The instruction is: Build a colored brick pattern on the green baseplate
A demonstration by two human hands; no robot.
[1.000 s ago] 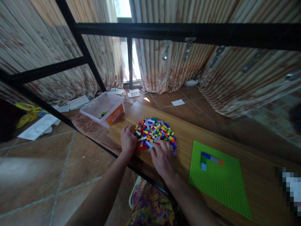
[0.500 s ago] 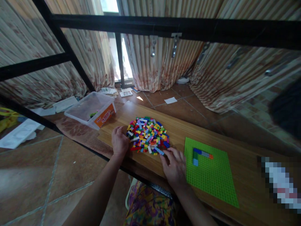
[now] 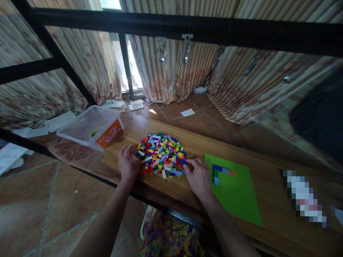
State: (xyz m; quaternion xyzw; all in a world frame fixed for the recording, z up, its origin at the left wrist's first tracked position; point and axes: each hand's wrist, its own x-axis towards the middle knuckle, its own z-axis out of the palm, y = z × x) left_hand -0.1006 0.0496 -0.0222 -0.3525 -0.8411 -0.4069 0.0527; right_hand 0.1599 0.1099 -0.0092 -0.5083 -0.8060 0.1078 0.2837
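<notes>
A heap of small coloured bricks (image 3: 160,154) lies on the wooden table (image 3: 193,146). My left hand (image 3: 128,162) rests at the heap's left edge, fingers curled loosely against the bricks. My right hand (image 3: 197,174) lies palm down at the heap's right edge, fingers stretched toward the bricks, touching them. Just right of that hand is a green baseplate (image 3: 235,192) carrying a short L of blue, grey, green and red bricks (image 3: 221,172).
A clear plastic box with an orange label (image 3: 92,126) stands at the table's left end. Black metal frame bars (image 3: 171,25) cross overhead and down the left. Papers lie on the tiled floor by striped curtains. A dark shape sits at the right edge.
My right hand has slid from the heap's near side round to its right edge, beside the baseplate. The left hand stays put. The view has swung right.
</notes>
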